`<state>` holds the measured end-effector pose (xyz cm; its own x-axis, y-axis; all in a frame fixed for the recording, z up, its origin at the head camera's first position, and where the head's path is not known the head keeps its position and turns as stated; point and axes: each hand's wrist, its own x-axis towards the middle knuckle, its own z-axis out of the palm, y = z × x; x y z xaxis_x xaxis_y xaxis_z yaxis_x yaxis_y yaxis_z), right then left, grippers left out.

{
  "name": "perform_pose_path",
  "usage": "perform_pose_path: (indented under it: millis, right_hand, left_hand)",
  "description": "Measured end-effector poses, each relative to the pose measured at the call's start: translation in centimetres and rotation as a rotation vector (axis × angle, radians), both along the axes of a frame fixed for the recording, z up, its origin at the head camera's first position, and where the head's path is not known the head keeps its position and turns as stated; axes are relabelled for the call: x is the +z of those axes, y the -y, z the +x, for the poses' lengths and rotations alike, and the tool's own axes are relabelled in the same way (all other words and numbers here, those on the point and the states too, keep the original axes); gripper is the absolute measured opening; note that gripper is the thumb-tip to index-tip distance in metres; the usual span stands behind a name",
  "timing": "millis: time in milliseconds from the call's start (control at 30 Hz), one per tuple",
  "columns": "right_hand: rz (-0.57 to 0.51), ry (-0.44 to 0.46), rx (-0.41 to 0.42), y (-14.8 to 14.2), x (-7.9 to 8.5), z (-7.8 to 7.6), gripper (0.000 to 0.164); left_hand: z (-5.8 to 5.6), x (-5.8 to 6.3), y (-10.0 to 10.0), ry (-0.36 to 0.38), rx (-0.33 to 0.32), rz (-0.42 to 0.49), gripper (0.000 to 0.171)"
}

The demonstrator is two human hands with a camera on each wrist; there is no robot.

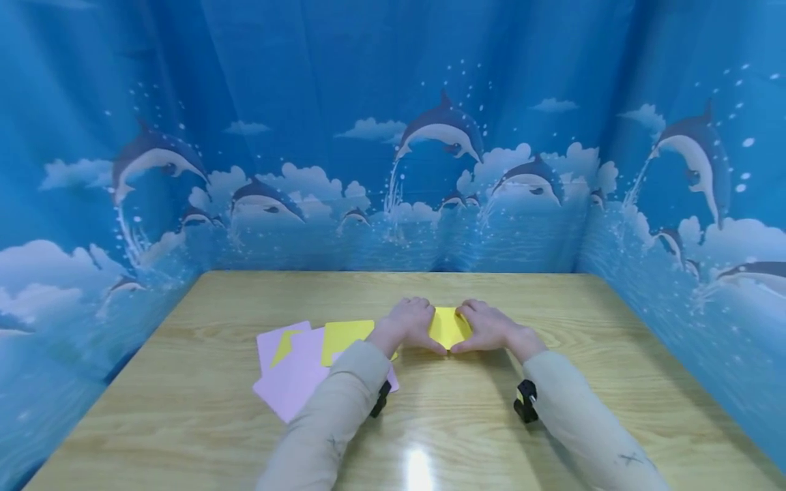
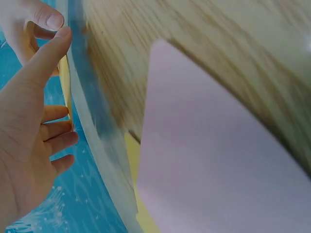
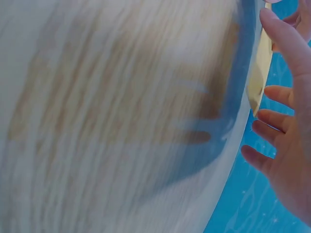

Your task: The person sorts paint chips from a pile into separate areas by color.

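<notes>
A small yellow sheet of paper, with corners folded along its near edge, spans the gap between my two hands. My left hand holds its left side, thumb at the near edge and fingers at the far edge. On the right side, my right hand grips it the same way, the two thumb tips almost meeting. Seen edge-on in the left wrist view, the yellow paper is a thin strip between thumb and fingers. The right wrist view shows the paper slightly bowed beside the right fingers.
Left of my hands, several pink sheets overlap on the wooden table, with yellow sheets among them. A blue dolphin-print curtain surrounds the back and sides of the table. Each wrist wears a small black device.
</notes>
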<state>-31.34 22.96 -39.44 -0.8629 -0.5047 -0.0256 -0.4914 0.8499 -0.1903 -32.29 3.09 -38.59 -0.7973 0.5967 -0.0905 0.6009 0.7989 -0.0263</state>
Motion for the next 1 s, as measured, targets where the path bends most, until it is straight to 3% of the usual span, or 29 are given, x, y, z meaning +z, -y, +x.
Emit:
perform_pose_path:
  millis: [300, 733, 1000]
  right_hand:
    - [0.048, 0.085, -0.068, 0.0, 0.1, -0.1, 0.090]
    - [0.056, 0.108, -0.127, -0.2, -1.0, -0.4, 0.090]
    - [0.057, 0.073, -0.112, -0.6, -0.5, -0.7, 0.090]
  left_hand:
    - [-0.1, -0.3, -0.6, 0.028, 0.029, -0.023, 0.086]
    - [0.2, -1.1, -1.0, 0.086, 0.059, -0.047, 0.086]
    - [-0.3, -0.5, -0.3, 0.084, 0.041, -0.024, 0.087]
